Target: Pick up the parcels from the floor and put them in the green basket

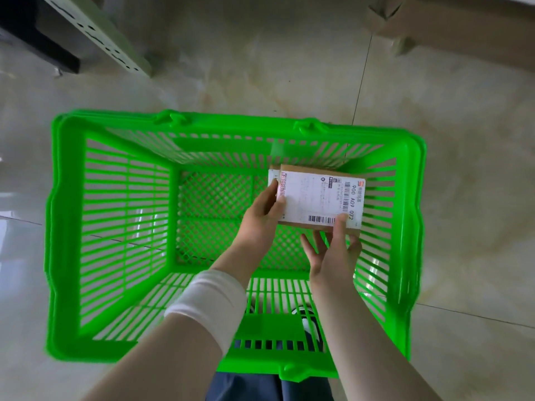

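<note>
Parcel (318, 199) in both hands' grip, over green basket (66, 227).

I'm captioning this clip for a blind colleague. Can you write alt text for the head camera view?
Seen from above, a person's left hand and right hand hold a small cardboard parcel, white shipping label facing up, inside an otherwise empty green basket. The basket stands on a glossy tiled floor, and a white band wraps the left forearm.

Beige marble-look tile floor (260, 68) w/ green basket (66, 227) standing on it
</note>
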The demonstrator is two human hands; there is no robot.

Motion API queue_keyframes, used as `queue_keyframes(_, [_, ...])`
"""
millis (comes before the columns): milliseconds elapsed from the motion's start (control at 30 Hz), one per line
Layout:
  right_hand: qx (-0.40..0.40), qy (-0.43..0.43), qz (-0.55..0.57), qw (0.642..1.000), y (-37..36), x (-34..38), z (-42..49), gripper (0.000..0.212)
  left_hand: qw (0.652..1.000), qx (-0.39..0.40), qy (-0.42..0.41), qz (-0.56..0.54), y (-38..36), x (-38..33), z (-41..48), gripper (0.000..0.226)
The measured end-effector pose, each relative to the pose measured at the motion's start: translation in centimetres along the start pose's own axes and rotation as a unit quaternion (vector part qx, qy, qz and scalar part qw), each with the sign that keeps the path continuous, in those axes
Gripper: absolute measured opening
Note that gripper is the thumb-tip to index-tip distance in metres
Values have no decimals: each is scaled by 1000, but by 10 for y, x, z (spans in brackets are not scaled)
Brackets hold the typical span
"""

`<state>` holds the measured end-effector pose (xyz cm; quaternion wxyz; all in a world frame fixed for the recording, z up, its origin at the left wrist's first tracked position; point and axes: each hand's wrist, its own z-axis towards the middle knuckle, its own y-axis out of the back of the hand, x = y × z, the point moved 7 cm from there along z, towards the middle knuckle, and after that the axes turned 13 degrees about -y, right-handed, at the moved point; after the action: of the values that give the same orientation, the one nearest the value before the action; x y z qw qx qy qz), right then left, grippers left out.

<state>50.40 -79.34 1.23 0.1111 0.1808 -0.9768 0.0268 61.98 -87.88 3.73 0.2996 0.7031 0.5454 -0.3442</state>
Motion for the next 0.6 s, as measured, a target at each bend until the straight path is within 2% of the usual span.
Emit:
queue_keyframes(200, [8, 7, -46, 999, -16, 12, 2, 48, 1000, -22, -11, 16, 5, -6, 11, 45])
queue_keyframes(600, [25, -69, -68, 995, -22, 17, -1, 62, 997, -27, 15, 74, -6, -15, 9, 50])
